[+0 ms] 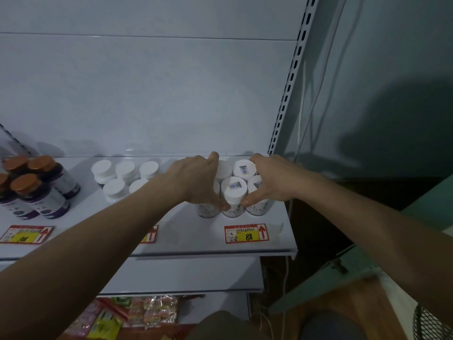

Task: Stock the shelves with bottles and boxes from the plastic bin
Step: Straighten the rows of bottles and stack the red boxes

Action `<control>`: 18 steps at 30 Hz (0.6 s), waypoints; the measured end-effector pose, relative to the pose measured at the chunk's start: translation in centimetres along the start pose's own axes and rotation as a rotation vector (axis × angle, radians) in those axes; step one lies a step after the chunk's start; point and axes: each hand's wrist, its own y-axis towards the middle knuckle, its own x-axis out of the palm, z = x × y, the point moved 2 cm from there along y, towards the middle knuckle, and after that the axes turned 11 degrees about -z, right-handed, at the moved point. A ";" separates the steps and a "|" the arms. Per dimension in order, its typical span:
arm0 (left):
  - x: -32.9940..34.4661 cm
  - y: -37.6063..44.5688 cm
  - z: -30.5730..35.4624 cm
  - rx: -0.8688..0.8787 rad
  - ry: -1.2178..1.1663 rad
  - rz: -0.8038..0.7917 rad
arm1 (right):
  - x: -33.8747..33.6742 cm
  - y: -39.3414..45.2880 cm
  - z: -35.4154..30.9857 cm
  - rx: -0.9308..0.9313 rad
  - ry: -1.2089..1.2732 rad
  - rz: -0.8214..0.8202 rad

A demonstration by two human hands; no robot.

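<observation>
Both bare forearms reach forward over the white metal shelf (274, 244). The left hand (196, 179) and right hand (269, 177) cup a cluster of white-capped plastic bottles (233, 192) from either side, fingers curled round the group, thumbs meeting at the front middle bottle. Five caps show between the fingers. Left of the left hand's fingers stand five more white round bottles (115, 188), then four orange-capped dark bottles (39, 192). Three red-and-yellow price tags (246, 233) line the shelf edge.
</observation>
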 end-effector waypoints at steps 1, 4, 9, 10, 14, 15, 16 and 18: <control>0.0 0.0 0.0 0.001 -0.001 0.001 | 0.0 0.0 -0.1 0.003 -0.005 0.003; 0.2 -0.1 0.1 0.005 -0.016 0.009 | 0.1 -0.2 0.0 0.015 -0.015 0.006; 0.2 -0.2 0.8 -0.009 -0.035 0.022 | -0.3 -0.7 0.4 0.028 -0.010 -0.005; 0.2 -0.3 0.9 -0.010 -0.043 0.024 | -0.3 -0.9 0.4 0.029 -0.009 -0.006; 0.0 -0.5 1.6 -0.008 -0.054 0.036 | -0.3 -1.5 0.7 0.028 0.006 -0.005; 0.0 -0.5 1.8 -0.007 -0.051 0.039 | -0.3 -1.7 0.7 0.029 0.013 -0.004; 0.1 -0.5 1.9 -0.005 -0.048 0.044 | -0.2 -1.8 0.9 0.031 0.019 -0.002; 0.1 -0.5 2.1 -0.005 -0.040 0.051 | 0.0 -2.0 1.0 0.035 0.025 0.002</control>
